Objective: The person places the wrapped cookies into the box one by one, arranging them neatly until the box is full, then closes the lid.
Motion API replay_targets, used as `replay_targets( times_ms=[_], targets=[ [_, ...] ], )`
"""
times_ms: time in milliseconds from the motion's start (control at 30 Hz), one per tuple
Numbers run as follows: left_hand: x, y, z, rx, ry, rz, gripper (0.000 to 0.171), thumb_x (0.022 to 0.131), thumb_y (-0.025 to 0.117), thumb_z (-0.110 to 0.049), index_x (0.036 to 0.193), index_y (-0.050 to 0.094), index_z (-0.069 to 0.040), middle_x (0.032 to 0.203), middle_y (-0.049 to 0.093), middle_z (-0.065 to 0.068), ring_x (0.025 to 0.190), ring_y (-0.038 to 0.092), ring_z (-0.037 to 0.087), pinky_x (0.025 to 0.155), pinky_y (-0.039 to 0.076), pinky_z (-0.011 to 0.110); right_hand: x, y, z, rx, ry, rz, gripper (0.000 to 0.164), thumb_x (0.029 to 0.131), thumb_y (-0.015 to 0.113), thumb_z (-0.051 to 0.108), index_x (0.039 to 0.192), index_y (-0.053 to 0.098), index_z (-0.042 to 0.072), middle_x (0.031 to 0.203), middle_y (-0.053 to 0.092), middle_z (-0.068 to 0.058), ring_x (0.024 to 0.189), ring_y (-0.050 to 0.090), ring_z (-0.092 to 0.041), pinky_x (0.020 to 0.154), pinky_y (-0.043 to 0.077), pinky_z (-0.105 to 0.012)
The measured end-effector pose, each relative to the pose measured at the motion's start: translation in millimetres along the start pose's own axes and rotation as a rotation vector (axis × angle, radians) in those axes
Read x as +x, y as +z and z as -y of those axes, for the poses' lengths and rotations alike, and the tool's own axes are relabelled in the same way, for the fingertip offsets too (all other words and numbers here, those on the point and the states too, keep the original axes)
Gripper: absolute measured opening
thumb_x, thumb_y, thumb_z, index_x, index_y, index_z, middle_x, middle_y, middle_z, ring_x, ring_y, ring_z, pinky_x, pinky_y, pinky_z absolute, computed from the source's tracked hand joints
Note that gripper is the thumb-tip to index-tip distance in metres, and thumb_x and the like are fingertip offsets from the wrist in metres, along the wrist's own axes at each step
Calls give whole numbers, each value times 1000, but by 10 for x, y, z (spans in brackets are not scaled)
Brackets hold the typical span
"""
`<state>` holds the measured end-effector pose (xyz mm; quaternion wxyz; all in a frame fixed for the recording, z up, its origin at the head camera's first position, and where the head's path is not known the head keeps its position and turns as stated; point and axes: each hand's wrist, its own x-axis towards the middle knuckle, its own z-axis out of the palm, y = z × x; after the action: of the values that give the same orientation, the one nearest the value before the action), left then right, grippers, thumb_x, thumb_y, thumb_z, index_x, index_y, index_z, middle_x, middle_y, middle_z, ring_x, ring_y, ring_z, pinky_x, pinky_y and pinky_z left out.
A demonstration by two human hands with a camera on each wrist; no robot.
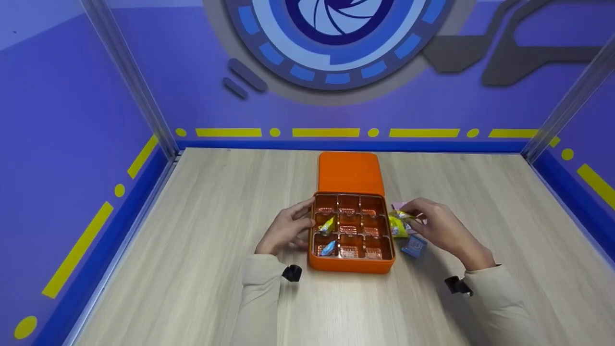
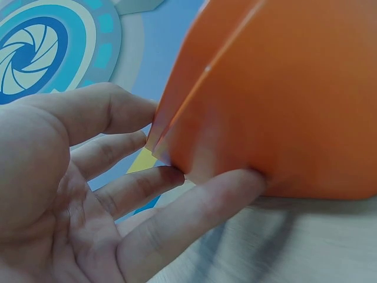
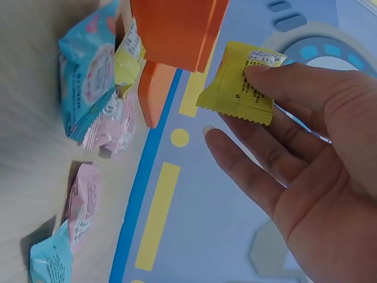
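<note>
Yellow candy (image 3: 232,88) clear of box (image 1: 350,265) edge

I see a pale beige left sleeve (image 1: 257,298) and a matching right sleeve (image 1: 499,298), both long, plain and reaching to the wrists; soft creases and folds run across the left one, and a wide cuff (image 1: 263,269) finishes it; on the inner side of the left wrist I make out a small black fitting (image 1: 292,273), with a similar black piece (image 1: 459,285) by the right; both look angular, too small for me to read any detail; the left hand (image 1: 283,229) and right hand (image 1: 447,231) are bare; creases line both palms.
</note>
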<state>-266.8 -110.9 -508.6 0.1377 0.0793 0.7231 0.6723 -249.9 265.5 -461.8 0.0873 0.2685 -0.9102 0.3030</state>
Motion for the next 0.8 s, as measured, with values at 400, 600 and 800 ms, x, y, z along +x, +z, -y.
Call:
replay_targets(
  times_ms=[400,600,800],
  targets=[
    [-1,13,0,19,4,-8,66,99,65,-3,162,46,-13,162,47,17,124,67,31,51,57,27,66,70,31,85,-25,-15,31,89,75,-15,113,68,2,112,72,-10,96,74,-27,82,64,-43],
    [-2,7,3,11,-1,-4,66,100,65,-3,162,46,-14,161,48,16,125,67,31,51,58,27,96,98,30,84,-76,-33,33,86,78,-17,113,69,1,109,72,-10,92,74,-28,79,65,-42],
    [-7,4,-3,-5,-11,3,67,100,64,-3,163,45,-15,162,47,15,125,67,30,53,60,31,132,122,14,144,-65,3,32,89,76,-15,114,73,4,110,73,-5,95,74,-26,80,64,-43]
  ],
)
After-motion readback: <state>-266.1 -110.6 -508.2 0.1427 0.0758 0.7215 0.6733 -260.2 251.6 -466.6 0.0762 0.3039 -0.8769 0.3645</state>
